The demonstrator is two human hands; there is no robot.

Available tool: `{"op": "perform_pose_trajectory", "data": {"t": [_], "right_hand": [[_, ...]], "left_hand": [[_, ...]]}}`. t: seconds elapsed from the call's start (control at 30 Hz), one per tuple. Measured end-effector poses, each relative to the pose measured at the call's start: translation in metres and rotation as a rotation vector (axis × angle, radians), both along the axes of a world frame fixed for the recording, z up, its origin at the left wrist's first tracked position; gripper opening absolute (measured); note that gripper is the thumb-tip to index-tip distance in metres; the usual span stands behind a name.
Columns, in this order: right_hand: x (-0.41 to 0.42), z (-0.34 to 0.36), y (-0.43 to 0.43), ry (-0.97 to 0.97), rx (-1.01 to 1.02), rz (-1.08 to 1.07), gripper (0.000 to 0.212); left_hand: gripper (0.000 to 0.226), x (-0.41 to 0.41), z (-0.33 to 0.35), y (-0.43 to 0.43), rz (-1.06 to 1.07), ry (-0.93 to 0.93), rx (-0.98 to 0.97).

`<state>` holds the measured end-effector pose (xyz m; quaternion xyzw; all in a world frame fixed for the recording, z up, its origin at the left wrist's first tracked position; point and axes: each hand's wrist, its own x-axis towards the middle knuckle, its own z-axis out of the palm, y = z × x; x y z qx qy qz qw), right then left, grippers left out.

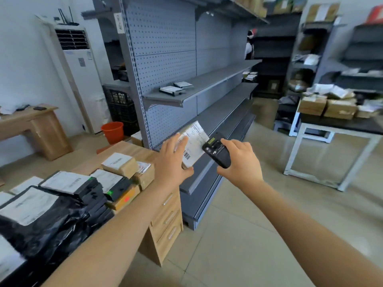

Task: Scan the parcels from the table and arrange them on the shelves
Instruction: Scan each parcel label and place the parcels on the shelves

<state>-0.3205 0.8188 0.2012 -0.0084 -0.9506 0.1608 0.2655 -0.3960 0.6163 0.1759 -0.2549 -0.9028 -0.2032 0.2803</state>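
My left hand (171, 162) grips a small parcel (195, 141) with a white barcode label, held up in front of the grey shelving. My right hand (240, 160) holds a black handheld scanner (216, 152), its head right next to the parcel's label. On the wooden table (128, 147) at lower left lie several more parcels: brown boxes (122, 165), flat black boxes (91, 189) and black plastic bags (41, 220) with white labels. Two flat parcels (176, 88) lie on the middle grey shelf (207, 83).
An orange bucket (112, 132) and black crates (121, 104) stand by the shelving's left end. A white air conditioner (80, 75) stands against the wall. At right, a white-framed table (331, 129) carries cardboard boxes. More shelving with parcels lines the back.
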Motion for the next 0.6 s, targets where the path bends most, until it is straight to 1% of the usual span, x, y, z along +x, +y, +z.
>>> {"op": "perform_pose_trajectory", "data": {"t": [0.1, 0.27, 0.47, 0.6], "right_hand": [[-0.039, 0.001, 0.032, 0.015, -0.011, -0.049, 0.074], [-0.131, 0.018, 0.082, 0.045, -0.01, -0.114, 0.076], [-0.251, 0.058, 0.128, 0.112, -0.005, -0.135, 0.077], [-0.318, 0.069, 0.153, 0.151, -0.026, -0.129, 0.076]], "left_hand": [[0.094, -0.047, 0.003, 0.038, -0.041, -0.008, 0.042], [0.092, -0.145, 0.022, 0.094, -0.118, -0.023, 0.164], [0.094, -0.273, 0.068, 0.142, -0.131, 0.025, 0.187], [0.096, -0.336, 0.077, 0.17, -0.085, 0.02, 0.198]]}}
